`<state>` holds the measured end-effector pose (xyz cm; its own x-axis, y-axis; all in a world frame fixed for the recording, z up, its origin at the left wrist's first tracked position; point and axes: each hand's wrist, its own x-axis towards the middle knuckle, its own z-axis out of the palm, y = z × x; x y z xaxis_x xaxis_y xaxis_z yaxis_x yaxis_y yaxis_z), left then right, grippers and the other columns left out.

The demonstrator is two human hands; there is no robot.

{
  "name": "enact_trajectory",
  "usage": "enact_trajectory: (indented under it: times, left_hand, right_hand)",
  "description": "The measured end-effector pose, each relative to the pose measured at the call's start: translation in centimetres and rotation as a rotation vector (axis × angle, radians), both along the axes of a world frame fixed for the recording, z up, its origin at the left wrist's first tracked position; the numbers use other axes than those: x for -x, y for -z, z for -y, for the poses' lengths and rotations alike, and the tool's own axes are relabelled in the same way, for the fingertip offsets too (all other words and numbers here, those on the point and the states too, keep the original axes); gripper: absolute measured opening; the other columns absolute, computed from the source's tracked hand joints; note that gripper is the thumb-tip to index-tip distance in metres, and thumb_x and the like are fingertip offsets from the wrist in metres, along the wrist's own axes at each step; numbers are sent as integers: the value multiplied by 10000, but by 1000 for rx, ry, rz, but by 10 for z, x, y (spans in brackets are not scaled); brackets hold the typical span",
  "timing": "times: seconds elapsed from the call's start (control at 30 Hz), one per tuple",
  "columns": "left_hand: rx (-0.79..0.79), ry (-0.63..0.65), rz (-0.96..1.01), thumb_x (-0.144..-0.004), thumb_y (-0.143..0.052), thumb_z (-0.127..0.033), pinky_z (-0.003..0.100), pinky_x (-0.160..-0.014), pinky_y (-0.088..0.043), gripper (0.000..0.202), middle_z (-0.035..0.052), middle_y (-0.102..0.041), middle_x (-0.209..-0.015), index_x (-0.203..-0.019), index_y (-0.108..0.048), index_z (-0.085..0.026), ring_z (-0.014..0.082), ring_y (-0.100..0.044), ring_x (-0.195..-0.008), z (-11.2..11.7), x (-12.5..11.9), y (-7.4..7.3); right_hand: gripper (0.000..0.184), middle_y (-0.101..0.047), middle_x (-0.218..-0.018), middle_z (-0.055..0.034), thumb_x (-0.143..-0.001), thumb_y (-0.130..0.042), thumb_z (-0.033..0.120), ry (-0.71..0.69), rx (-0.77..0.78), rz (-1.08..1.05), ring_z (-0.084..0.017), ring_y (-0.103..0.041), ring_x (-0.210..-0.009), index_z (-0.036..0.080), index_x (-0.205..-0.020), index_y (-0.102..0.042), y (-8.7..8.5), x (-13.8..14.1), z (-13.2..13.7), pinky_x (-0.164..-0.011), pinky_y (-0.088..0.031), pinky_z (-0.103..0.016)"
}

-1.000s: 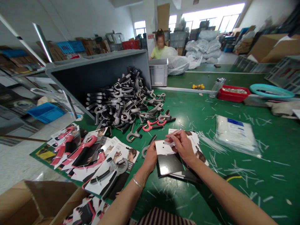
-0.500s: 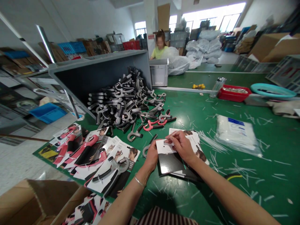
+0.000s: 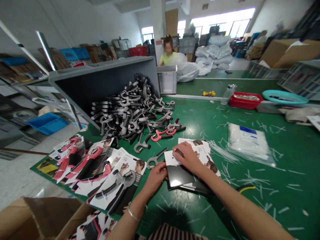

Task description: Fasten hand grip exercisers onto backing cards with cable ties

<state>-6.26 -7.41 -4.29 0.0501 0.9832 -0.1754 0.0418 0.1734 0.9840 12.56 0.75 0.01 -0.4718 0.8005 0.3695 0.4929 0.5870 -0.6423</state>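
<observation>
My right hand (image 3: 187, 158) rests on a white card with a black panel (image 3: 180, 175), its fingers pinching a thin cable tie (image 3: 178, 152) against the card. My left hand (image 3: 156, 178), with a metal bangle (image 3: 130, 212) on the wrist, lies curled beside the card's left edge. Just above it is a grey hand grip exerciser (image 3: 153, 162). A heap of black-and-grey grip exercisers (image 3: 130, 113) spreads behind them. Printed cards with pink and black grips (image 3: 85, 163) lie at the left.
A bundle of white cable ties (image 3: 221, 150) and a plastic bag of white items (image 3: 247, 145) lie to the right. Loose ties litter the green mat (image 3: 250, 200). A cardboard box (image 3: 42, 216) sits at lower left. A co-worker (image 3: 167, 53) stands far back behind a grey bin (image 3: 167, 80).
My left hand has slid left off the card towards the grey grip. My right hand has shifted down the card, and the view has tilted slightly.
</observation>
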Motion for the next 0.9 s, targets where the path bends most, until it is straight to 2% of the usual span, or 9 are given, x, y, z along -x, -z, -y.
enact_trajectory:
  times: [0.1, 0.2, 0.3, 0.37, 0.47, 0.6, 0.7, 0.9]
  left_hand:
    - [-146, 28, -5, -766, -637, -223, 294, -810, -477, 119, 43, -669, -865, -814, -745, -207, 211, -607, -847, 8, 4, -2]
    - [-184, -66, -48, -773, -643, -230, 300, -840, -466, 102, 42, -665, -857, -770, -744, -217, 217, -596, -871, 5, -2, -4]
    - [-260, -172, -24, -751, -666, -204, 324, -951, -436, 90, 52, -686, -997, -772, -752, -223, 224, -600, -993, -2, -12, -7]
    - [-267, -177, 29, -727, -681, -185, 347, -996, -422, 134, 56, -699, -1069, -825, -763, -224, 240, -600, -1057, -6, -19, -6]
    - [-149, -155, 67, -696, -704, -192, 374, -927, -472, 223, 49, -741, -971, -910, -766, -210, 256, -642, -951, -11, -26, -1]
    - [-64, -208, 90, -685, -720, -209, 364, -862, -501, 300, 38, -756, -913, -983, -755, -197, 235, -664, -847, -15, -28, 5]
    - [-38, -239, 127, -672, -737, -212, 351, -842, -510, 307, 33, -759, -903, -978, -757, -197, 225, -670, -833, -15, -29, 1]
    - [-14, -176, 203, -669, -745, -219, 374, -907, -503, 279, 33, -761, -937, -946, -762, -199, 233, -680, -894, -7, -28, -8]
  right_hand:
    - [65, -674, -948, -47, -917, -572, 230, -42, -19, 67, -249, -531, -1003, 219, -950, -627, 0, 2, 0, -918, -370, -420]
    - [65, -663, -956, -49, -922, -558, 233, -40, 14, 32, -240, -539, -981, 217, -952, -614, -2, 1, 0, -905, -385, -406]
    - [80, -651, -966, -51, -926, -553, 258, -47, 61, -62, -231, -546, -967, 219, -973, -605, -6, -3, 3, -877, -413, -383]
    - [91, -645, -976, -52, -935, -546, 274, -79, 77, -102, -224, -551, -961, 222, -986, -600, -8, -4, 5, -864, -426, -371]
    - [96, -634, -971, -53, -940, -544, 268, -106, 88, -97, -220, -551, -948, 221, -995, -607, -9, -4, 9, -852, -433, -363]
    - [108, -628, -955, -59, -936, -544, 250, -90, 86, -68, -225, -547, -931, 216, -1001, -623, -6, -4, 10, -836, -437, -364]
    - [133, -632, -959, -60, -944, -525, 235, -102, 78, -70, -230, -547, -949, 221, -1023, -630, -5, -4, 10, -847, -437, -365]
    - [162, -637, -969, -58, -937, -517, 210, -92, 89, -76, -227, -553, -945, 228, -1053, -630, -5, -5, 9, -845, -439, -362]
